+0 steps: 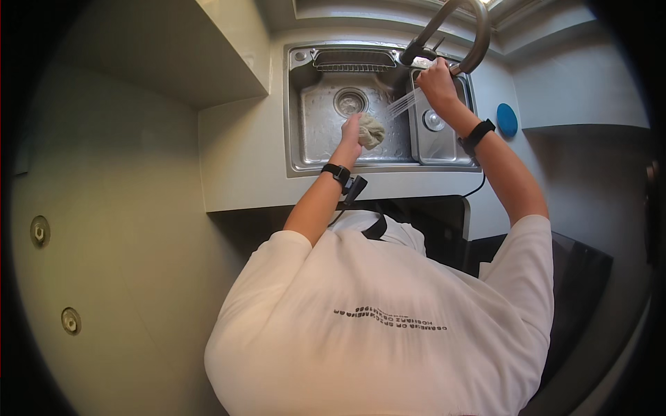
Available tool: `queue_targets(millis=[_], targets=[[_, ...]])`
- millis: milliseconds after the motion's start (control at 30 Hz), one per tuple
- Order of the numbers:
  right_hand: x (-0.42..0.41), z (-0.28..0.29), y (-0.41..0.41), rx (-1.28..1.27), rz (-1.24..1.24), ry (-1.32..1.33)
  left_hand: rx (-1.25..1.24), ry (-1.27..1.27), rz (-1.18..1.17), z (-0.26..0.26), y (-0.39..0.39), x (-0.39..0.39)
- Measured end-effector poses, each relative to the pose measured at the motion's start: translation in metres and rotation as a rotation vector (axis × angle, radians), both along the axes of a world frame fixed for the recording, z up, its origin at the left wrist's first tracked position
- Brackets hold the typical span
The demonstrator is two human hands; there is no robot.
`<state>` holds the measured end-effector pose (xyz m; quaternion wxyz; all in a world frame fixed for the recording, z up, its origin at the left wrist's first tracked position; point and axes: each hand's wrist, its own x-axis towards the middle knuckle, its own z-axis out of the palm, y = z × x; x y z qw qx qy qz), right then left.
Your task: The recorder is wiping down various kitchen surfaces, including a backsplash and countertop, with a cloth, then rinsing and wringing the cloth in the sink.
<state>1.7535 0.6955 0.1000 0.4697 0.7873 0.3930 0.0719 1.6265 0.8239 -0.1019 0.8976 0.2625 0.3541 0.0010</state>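
Over the large bowl of the stainless steel sink (322, 151), my left hand (351, 134) grips a crumpled grey-green cloth (371, 132), just below the round drain (350, 102). My right hand (438, 86) is up at the outlet end of the curved faucet (476, 36), its fingers closed around the spray head, which they mostly hide. Thin jets of water (405, 103) run from there down and left into the large bowl, to the upper right of the cloth. Both wrists wear black straps.
A smaller steel basin (439, 148) with a round drain fitting sits at the sink's right. A wire rack (355, 66) lines the back edge. On the counter (244, 156) at right lies a blue disc (507, 120). An overhanging cabinet is at upper left.
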Motion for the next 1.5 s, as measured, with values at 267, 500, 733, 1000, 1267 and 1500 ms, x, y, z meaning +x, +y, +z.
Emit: queue_targets(millis=[267,500,733,1000,1267,1500], targets=[[-0.029,0.012,-0.006,0.068,0.035,0.080,-0.013,0.027,-0.017,-0.020,-0.005,-0.009],[-0.024,-0.005,-0.018,0.094,0.070,0.074,0.073,0.064,0.056,-0.025,-0.023,-0.002],[-0.020,-0.002,-0.020,0.216,0.222,0.025,0.130,0.054,0.156,-0.014,-0.058,0.004],[-0.019,0.004,-0.035,0.143,0.282,0.153,0.098,0.068,0.225,-0.010,-0.084,0.000],[-0.007,0.008,-0.026,0.129,0.220,0.115,0.049,0.029,0.213,0.022,-0.096,0.015],[-0.008,0.021,-0.050,0.440,0.576,0.147,-0.031,-0.060,0.209,0.016,-0.092,0.033]])
